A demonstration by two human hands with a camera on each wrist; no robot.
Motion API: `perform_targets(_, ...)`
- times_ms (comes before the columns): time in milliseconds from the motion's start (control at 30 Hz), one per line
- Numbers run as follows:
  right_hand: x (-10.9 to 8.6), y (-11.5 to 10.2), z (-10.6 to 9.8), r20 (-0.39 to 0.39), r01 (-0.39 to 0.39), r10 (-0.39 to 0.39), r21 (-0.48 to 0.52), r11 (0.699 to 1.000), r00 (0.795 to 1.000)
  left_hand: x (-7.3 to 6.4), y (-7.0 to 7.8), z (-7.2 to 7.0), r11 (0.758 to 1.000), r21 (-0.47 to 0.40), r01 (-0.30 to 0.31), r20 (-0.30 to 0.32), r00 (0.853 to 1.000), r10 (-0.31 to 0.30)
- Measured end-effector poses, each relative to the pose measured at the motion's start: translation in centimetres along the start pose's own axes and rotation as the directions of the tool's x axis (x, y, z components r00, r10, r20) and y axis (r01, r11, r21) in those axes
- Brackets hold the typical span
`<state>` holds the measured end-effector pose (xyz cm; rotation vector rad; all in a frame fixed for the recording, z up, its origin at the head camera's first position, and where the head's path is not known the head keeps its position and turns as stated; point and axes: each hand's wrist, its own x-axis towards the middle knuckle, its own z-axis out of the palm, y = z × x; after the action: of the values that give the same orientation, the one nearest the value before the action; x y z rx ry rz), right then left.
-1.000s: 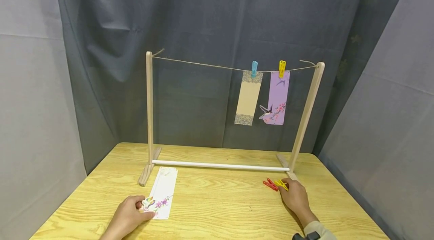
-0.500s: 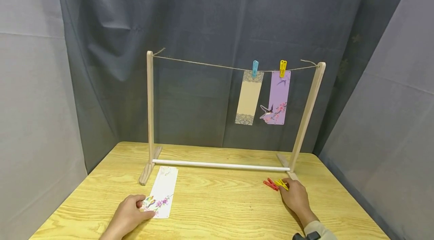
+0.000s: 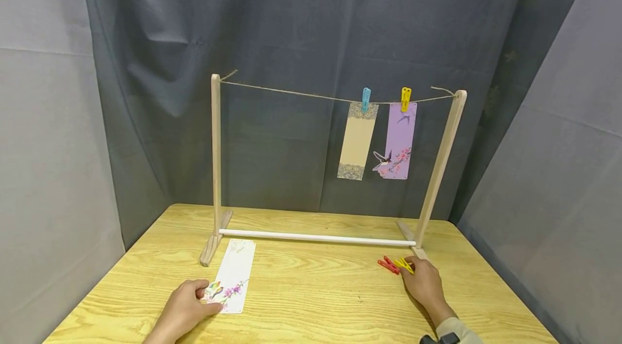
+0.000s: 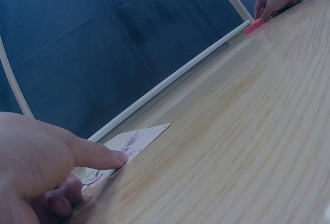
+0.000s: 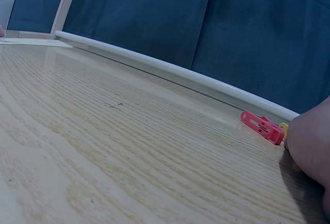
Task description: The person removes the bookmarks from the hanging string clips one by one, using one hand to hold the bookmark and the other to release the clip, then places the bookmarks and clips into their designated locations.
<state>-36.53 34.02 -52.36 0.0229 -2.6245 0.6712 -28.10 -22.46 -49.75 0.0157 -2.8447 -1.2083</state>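
A white bookmark (image 3: 235, 268) with purple blossoms and a colourful bird lies flat on the table at front left. My left hand (image 3: 183, 309) grips its lower left part, the thumb at the near edge and the fingers at the left side. In the left wrist view the thumb reaches straight to the bookmark (image 4: 139, 139). At front right, my right hand (image 3: 424, 283) pinches a yellow clothespin (image 3: 403, 264) low at the tabletop, its fingertips partly hidden. A red clothespin (image 3: 387, 265) lies just left of the yellow one; in the right wrist view the hand (image 5: 312, 144) mostly covers the yellow.
A wooden stand with a left post (image 3: 216, 155), right post (image 3: 439, 171) and white bar (image 3: 316, 237) spans the back. From its string (image 3: 291, 92) hang a beige bookmark (image 3: 357, 141) by a blue clothespin (image 3: 366, 100) and a purple one (image 3: 399, 136) by a yellow one.
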Motion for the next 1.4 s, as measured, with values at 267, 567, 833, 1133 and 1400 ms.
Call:
perform_targets(267,0.02,0.0,0.01,-0.001,0.003,-0.003,0.001,1.0,1.0,-0.06,0.07,0.08,1.0,0.007,-0.001,-0.009,1.0,0.001)
perform_targets(567,0.0,-0.09,-0.03,-0.004,0.001,-0.001,-0.002,1.0,1.0,0.1,0.04,0.01,1.0,-0.001,0.013,0.006,1.0,-0.013)
perform_targets(833,0.04,0.03,0.02,-0.003,0.002,-0.002,-0.001,1.0,1.0,0.07,-0.07,0.02,1.0,-0.004,0.012,0.004,1.0,-0.012)
perform_targets(1133,0.16,0.06,-0.01,-0.004,-0.005,0.005,0.0,1.0,1.0,0.3,-0.06,0.01,0.999,-0.029,0.03,0.007,1.0,-0.03)
perform_targets(1400,0.1,0.09,0.02,-0.011,0.002,-0.001,0.011,1.0,1.0,0.17,-0.1,0.1,0.998,-0.045,0.032,0.006,0.999,-0.032)
